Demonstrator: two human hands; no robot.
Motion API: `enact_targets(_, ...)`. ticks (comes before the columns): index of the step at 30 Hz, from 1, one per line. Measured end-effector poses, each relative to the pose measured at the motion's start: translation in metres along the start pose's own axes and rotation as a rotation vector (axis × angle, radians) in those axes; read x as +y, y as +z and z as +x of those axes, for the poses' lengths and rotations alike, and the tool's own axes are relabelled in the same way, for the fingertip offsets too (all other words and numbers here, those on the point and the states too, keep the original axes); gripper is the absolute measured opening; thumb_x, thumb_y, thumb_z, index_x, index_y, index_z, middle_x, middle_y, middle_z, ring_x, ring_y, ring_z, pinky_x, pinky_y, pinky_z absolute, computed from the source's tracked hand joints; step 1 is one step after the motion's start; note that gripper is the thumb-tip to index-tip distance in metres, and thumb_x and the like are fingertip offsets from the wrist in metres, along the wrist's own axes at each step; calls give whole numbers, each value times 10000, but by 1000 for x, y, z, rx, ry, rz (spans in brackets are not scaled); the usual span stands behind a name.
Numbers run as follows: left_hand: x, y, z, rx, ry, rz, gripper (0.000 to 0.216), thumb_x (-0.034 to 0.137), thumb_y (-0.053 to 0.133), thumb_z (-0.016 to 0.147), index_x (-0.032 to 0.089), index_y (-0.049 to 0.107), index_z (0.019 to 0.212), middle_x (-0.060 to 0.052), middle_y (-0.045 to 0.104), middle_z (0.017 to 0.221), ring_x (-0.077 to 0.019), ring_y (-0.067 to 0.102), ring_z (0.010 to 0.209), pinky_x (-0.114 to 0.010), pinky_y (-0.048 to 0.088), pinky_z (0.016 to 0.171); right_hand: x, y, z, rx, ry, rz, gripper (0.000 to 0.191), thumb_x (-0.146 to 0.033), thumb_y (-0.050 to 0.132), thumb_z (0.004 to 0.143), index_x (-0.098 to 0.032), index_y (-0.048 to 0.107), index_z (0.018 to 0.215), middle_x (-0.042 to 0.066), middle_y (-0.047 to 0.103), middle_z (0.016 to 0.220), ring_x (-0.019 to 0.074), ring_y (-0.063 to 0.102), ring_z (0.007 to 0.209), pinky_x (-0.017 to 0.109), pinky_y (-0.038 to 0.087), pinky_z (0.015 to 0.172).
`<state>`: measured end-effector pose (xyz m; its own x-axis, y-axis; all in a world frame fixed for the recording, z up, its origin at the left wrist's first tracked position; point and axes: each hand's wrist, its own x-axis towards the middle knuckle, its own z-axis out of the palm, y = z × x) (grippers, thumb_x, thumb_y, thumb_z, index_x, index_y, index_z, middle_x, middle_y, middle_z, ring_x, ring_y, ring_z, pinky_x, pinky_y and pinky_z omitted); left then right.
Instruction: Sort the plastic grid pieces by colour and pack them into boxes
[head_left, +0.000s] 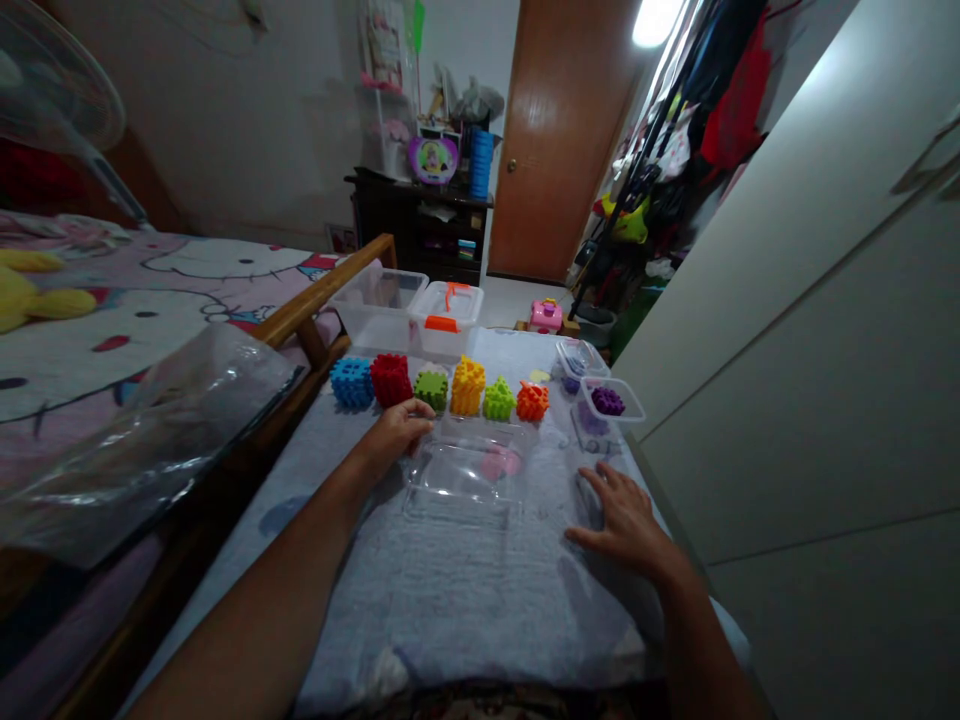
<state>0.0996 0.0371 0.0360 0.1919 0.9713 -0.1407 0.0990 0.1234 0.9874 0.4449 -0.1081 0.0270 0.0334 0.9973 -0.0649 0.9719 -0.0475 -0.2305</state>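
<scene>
Left hand (409, 428) at clear container (454, 475), grip indeterminable; right hand (621, 515) empty, fingers spread; container on table (450, 600) before dark green block (430, 391), which a forward nudge might topple.

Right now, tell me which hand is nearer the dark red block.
Left. The left hand is just in front of the dark red block; the right hand is far to its right, nearer the camera.

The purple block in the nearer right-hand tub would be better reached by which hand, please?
Probably the right hand: it is spread open and closer to the purple block. The left hand is farther off, by the clear container's left end.
</scene>
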Motion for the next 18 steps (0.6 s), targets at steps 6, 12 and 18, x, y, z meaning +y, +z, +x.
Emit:
enact_targets(6, -10, 0, 3, -71, 3, -30, 296, 417, 693, 678, 162, 645, 820, 49, 465, 534, -84, 379, 423, -211, 258, 417, -32, -57, 54, 182, -228, 182, 486, -379, 592, 855, -189, 557, 1302, 148, 573, 1345, 290, 532, 1253, 473, 410, 1063)
enact_targets(12, -15, 11, 0, -48, 27, -64, 432, 591, 612, 750, 160, 618, 764, 78, 367, 485, -79, 347, 392, -210, 269, 411, -67, -56, 151, 184, -258, 87, 735, -261, 684, 766, -115, 406, 1431, 203, 508, 1418, 309, 461, 1332, 456, 340, 1120)
enact_targets(18, -16, 17, -2, 25, 58, -103, 478, 635, 583, 760, 159, 620, 758, 72, 375, 484, -87, 344, 406, -214, 281, 430, -60, -34, 189, -58, -211, -73, 1004, -271, 836, 607, -78, 336, 1457, 247, 522, 1397, 347, 479, 1318, 443, 374, 1082)
